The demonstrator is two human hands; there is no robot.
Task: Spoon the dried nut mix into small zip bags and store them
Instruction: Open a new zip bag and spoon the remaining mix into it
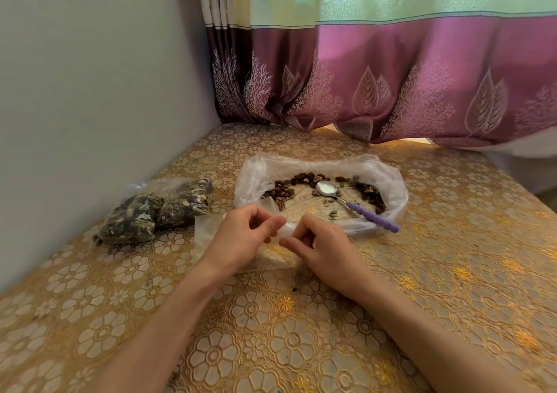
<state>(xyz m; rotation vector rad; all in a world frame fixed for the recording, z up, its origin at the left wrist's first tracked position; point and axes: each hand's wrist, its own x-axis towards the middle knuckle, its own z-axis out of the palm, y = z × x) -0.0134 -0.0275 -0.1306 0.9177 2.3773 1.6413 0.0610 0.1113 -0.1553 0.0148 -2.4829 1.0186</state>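
A small empty zip bag (208, 230) lies on the table in front of me, and both hands pinch its top edge. My left hand (244, 239) grips the left part of the opening, my right hand (322, 242) the right part. Behind them a large clear plastic bag (388, 178) lies spread open, with the dried nut mix (289, 186) scattered in a ring inside it. A metal spoon with a purple handle (373, 216) rests in that bag, bowl up. Filled zip bags of mix (156, 208) are piled at the left by the wall.
The table wears a gold floral plastic cover (271, 332). A grey wall (90, 106) runs along the left side. A purple and green curtain (391, 76) hangs at the back, its hem touching the table.
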